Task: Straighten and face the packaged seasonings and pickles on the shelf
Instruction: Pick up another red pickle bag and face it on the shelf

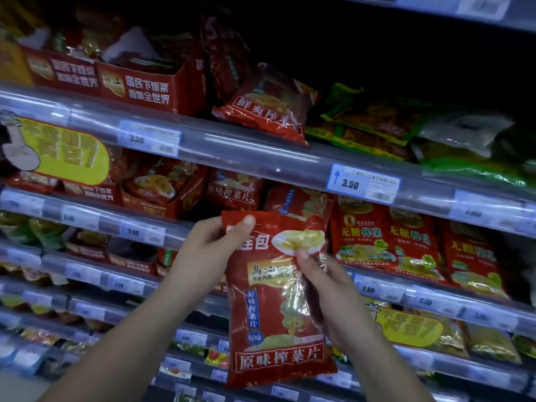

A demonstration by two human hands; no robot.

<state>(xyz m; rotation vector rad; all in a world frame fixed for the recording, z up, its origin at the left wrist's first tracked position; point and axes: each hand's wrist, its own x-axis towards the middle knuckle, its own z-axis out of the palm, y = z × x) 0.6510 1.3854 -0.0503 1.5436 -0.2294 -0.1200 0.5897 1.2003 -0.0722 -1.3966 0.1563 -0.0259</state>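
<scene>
Both hands are up, holding one red plastic pickle packet (272, 314) in front of the shelves!

The left hand (208, 248) pinches the packet's top left corner, thumb on the front and fingers behind. The right hand (327, 291) grips the right edge about halfway down, thumb pressed on the glossy film. The packet hangs upright, printed face toward the camera, off the shelf and in front of the second grey shelf rail (162, 233). Just right of it stands a row of red sugar-free pickle packets (362, 236). On the shelf above, a red packet (269, 108) lies tilted beside a red cardboard display box (145, 88) and green packets (374, 120), over a blue-edged 3.50 price tag (362, 184).
</scene>
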